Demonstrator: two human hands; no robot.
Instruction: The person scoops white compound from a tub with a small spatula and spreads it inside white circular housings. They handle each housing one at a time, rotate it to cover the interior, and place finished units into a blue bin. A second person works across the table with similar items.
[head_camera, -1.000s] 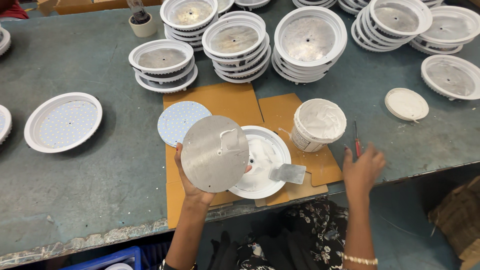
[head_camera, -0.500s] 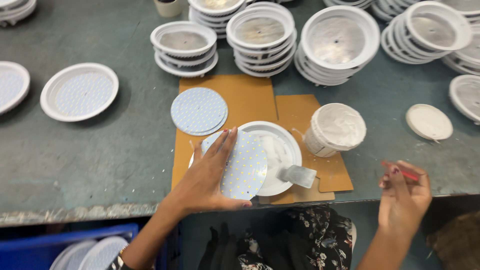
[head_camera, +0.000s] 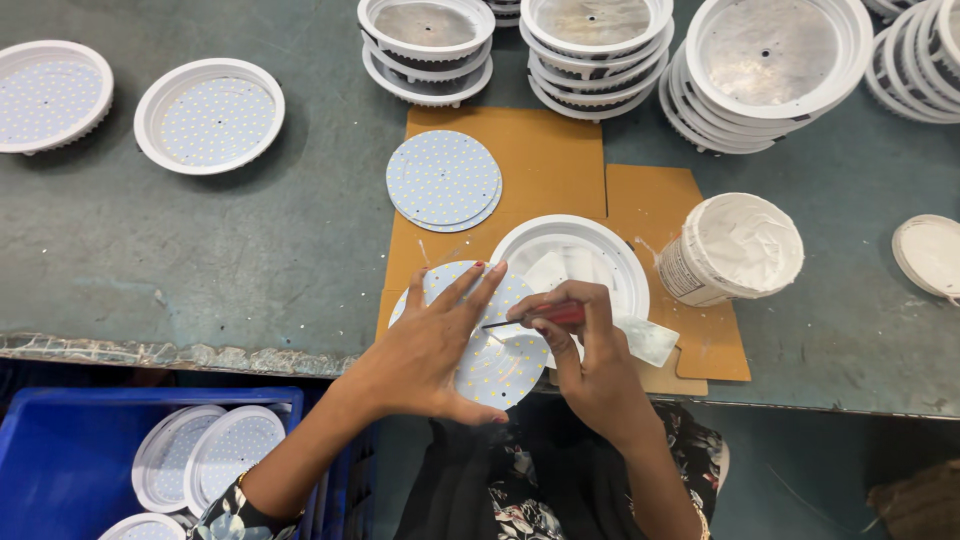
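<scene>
Your left hand (head_camera: 425, 355) lies flat on the dotted disc (head_camera: 490, 350) at the worktop's front edge, overhanging it; your right hand (head_camera: 590, 365) pinches a red-handled tool (head_camera: 535, 317). Slip, and the tip may scratch the disc.

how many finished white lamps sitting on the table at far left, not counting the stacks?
2: one lamp cut off by the left edge, one lamp just right of it. More lie in the blue bin below the table, partly hidden.
</scene>
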